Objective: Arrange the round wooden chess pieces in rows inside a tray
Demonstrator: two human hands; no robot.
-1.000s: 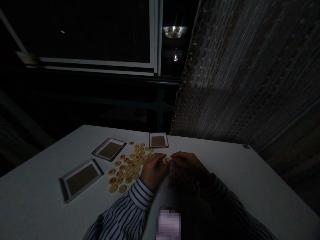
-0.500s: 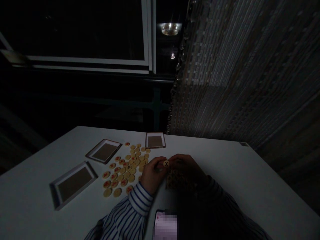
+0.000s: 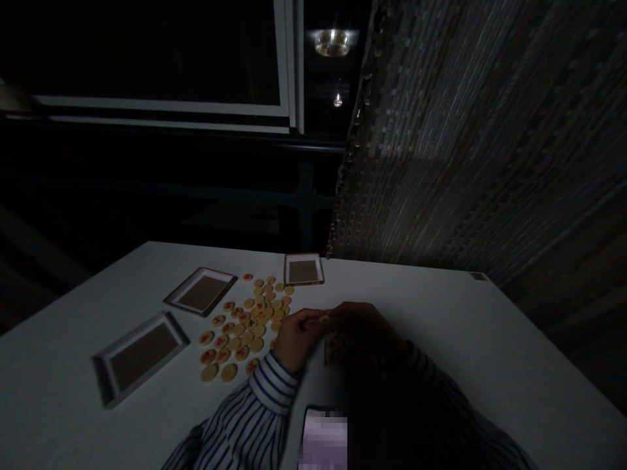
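A small round wooden Chinese chess piece (image 3: pixel 324 318) sits at the fingertips where my two hands meet. My left hand (image 3: pixel 298 339) pinches it from the left, fingers curled. My right hand (image 3: pixel 368 326), in deep shadow, reaches the piece from the other side with its fingers bent. Beneath the right hand is a box filled with pieces (image 3: pixel 337 351), mostly covered by the hand and the dark. To the left of my left hand, many loose pieces (image 3: pixel 247 338) are spread on the table; some show red or dark characters, others are plain side up.
On the white table (image 3: pixel 441 320) lie three shallow box parts: a long tray (image 3: pixel 105 385) at left, a lid-like one (image 3: pixel 174 299) behind it and another (image 3: pixel 304 283) at the back. A phone (image 3: pixel 323 437) lies near me. A string curtain (image 3: pixel 406 163) hangs at right.
The piece between my fingertips has tipped, so its marked face shows less than before. My hands stay nearly in place; the whole view has shifted slightly.
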